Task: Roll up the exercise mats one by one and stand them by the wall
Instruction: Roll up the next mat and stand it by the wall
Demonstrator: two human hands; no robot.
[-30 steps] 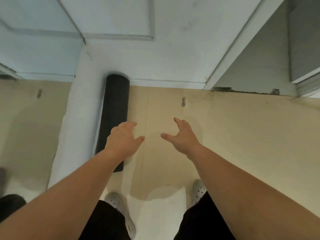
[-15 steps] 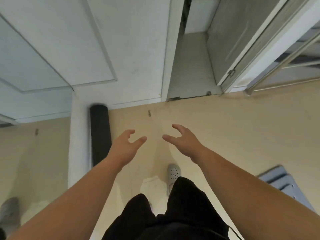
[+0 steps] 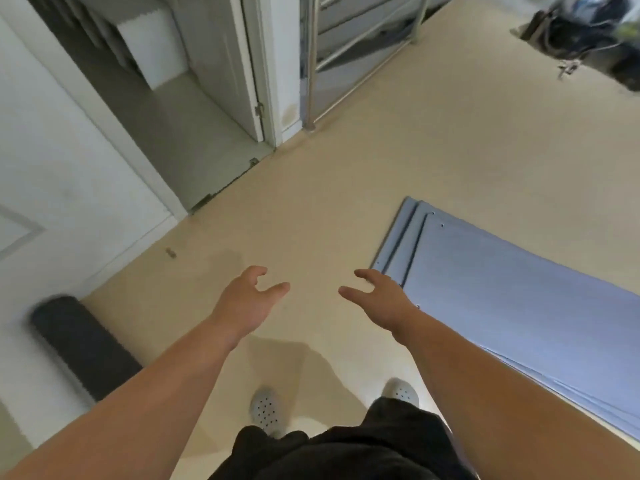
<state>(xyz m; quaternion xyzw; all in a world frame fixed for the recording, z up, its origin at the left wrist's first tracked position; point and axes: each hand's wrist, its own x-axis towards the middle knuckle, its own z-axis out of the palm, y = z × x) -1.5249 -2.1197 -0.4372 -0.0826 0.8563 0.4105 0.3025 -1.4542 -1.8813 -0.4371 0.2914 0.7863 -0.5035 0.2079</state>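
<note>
Head view, items present.

1. Rolled mat (image 3: 83, 344), dark grey: stands upright against the white wall (image 3: 52, 188) at lower left, its base hidden behind the left forearm. Judged done.
2. Flat mats (image 3: 519, 306), blue: several layers stacked on the beige floor (image 3: 346, 188) at right, edges stepped at the near corner. Not yet rolled.
3. Left hand (image 3: 246, 303): empty, fingers spread wide and curved, held over bare floor.
4. Right hand (image 3: 381, 299): empty, fingers likewise wide and curved, just beside the near corner of the blue stack, not touching it as far as can be told.
5. Two grey perforated shoes (image 3: 265, 410) on the floor below; an open doorway (image 3: 194, 140) and a metal rack (image 3: 346, 46) beyond.

Step in hand, judged: approach to the next mat. To do it well, take only the top layer at its short edge, both hands evenly spaced, and start the first turn tight and square so the roll does not cone. Separating one layer from the stack is the likely difficulty.

Change against the earlier frames: the view has swung rightward. The dark roll, central a second ago, now sits at the far left edge; the blue stack, barely visible half a second ago, fills the right side. Both hands remain empty and open in the same pose.
</note>
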